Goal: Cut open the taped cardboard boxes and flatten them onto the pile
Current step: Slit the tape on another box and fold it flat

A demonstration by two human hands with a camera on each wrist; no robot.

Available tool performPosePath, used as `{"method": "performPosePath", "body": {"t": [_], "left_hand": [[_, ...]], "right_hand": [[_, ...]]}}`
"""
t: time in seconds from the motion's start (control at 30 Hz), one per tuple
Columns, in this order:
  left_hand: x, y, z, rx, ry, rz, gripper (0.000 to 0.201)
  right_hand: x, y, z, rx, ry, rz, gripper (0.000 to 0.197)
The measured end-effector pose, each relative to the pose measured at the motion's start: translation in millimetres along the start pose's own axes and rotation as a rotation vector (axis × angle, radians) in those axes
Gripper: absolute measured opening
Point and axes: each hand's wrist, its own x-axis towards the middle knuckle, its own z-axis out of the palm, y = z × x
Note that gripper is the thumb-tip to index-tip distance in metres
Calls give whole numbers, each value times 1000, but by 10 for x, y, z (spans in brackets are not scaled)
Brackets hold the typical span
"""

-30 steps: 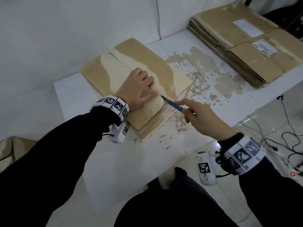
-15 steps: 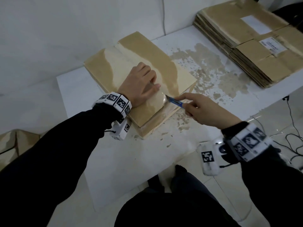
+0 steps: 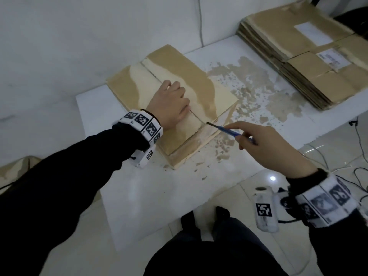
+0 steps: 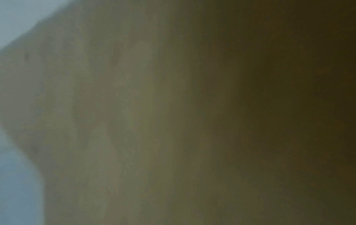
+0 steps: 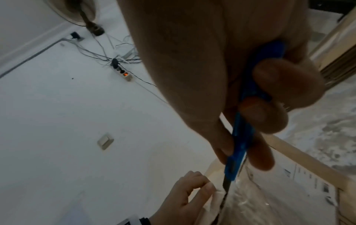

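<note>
Box: a flat brown cardboard box point(image 3: 201, 90) lies on the white table point(image 3: 159, 196), near its back left corner, with glossy pale tape along the centre seam and wrinkled clear film at the near end.
Left hand: the left hand point(image 3: 169, 104) rests on top of the box just left of the seam, fingers curled under with the knuckles up; it grips nothing that shows.
Left wrist view: only a blurred tan surface, nothing to make out.
Right hand: the right hand point(image 3: 264, 144) pinches a blue knife point(image 3: 229, 132), thumb and fingers wrapped round the thin plastic handle.
Blade: the narrow dark blade sits at the seam at the box's near edge, just beside the left thumb.
Pile: a stack of flattened boxes point(image 3: 310, 56), with white labels, lies at the table's far right, well apart from the box.
Table top: smooth white, its coating flaked to brown patches between box and pile.
Open room: bare table in front of the box.
</note>
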Motion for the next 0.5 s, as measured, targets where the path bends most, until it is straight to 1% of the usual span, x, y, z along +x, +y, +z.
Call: {"method": "performPosePath", "body": {"t": [0.03,0.07,0.1,0.13,0.17,0.2,0.23,0.27,0.3,0.33,0.4,0.43,0.5], "left_hand": [[6,45,-60,29,-67,-81,50],[30,94,-121,-29,-133,-193,45],[67,154,-158,-147,-217,-290,39],[107,226,-211,-339,-309,-411,33],[145,256,-210,-595,-385,-557,27],[180,264,-182,-825,-407,-672,24],[175,275,-188,-1112,-388,-857,23],[144,313,-218,-1410,-307,-1031,23],[123,358,-222,-1583,-178,-1194,24],[110,409,-232,-1633,-91,-1275,24],[164,514,-242,-1523,9,-1398,29],[215,546,-219,-1466,61,-1431,32],[304,616,-216,-1462,109,-1501,32]], "right_hand": [[-16,28,-38,-9,16,-25,33],[-10,55,-60,-16,12,-49,34],[14,73,-64,-36,-16,-62,35],[46,96,-54,-59,-51,-70,36],[83,129,-31,-74,-82,-72,35],[116,165,3,-81,-98,-79,35],[131,184,29,-75,-106,-90,35],[136,201,44,-64,-106,-113,35],[139,211,43,-63,-104,-137,35],[139,214,35,-75,-91,-163,36],[134,195,-7,-132,-48,-209,38],[134,181,-26,-155,-25,-231,38],[149,172,-47,-180,9,-273,38]]}}
